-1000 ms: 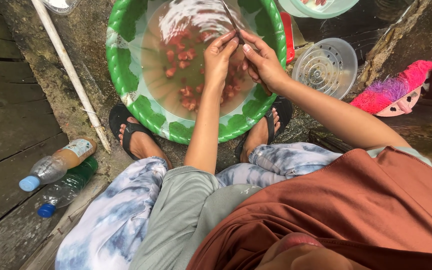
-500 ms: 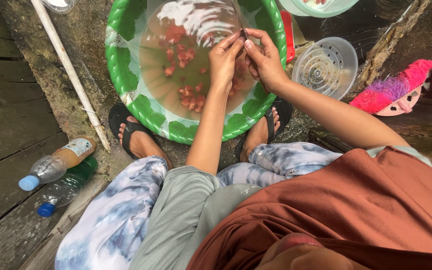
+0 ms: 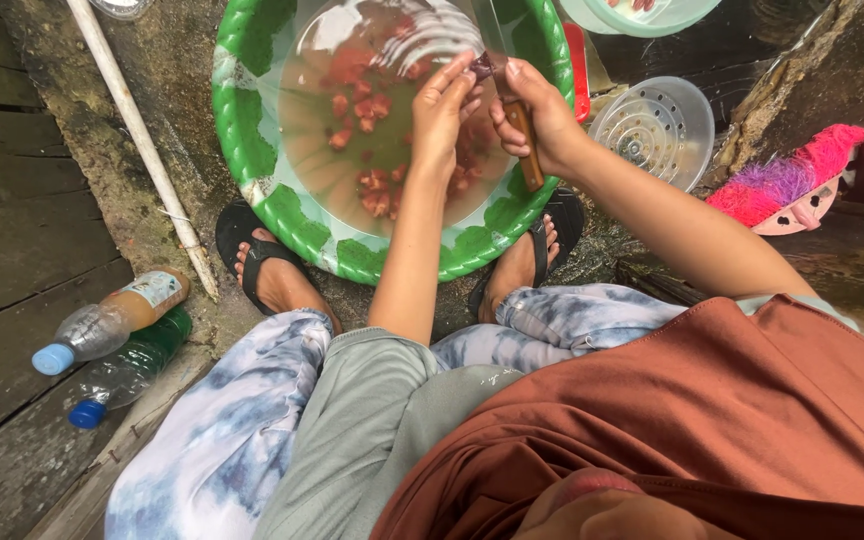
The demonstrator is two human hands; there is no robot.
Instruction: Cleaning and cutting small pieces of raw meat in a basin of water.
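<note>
Over the round green plastic basin (image 3: pixel 252 140) of cloudy water, the left hand (image 3: pixel 442 105) pinches a small dark-red wet piece (image 3: pixel 479 68) between closed fingertips, just at twelve o'clock of the hand. The right hand (image 3: pixel 542 115) is closed around the brown wooden handle of a knife (image 3: pixel 522 140), blade pointing toward twelve o'clock. The piece looks soft, light and slippery, so a fingertip pinch near its middle seems safest. More reddish chunks (image 3: pixel 372 195) float in the water. A clear perforated plastic strainer (image 3: pixel 652 130) lies at three o'clock of the basin.
</note>
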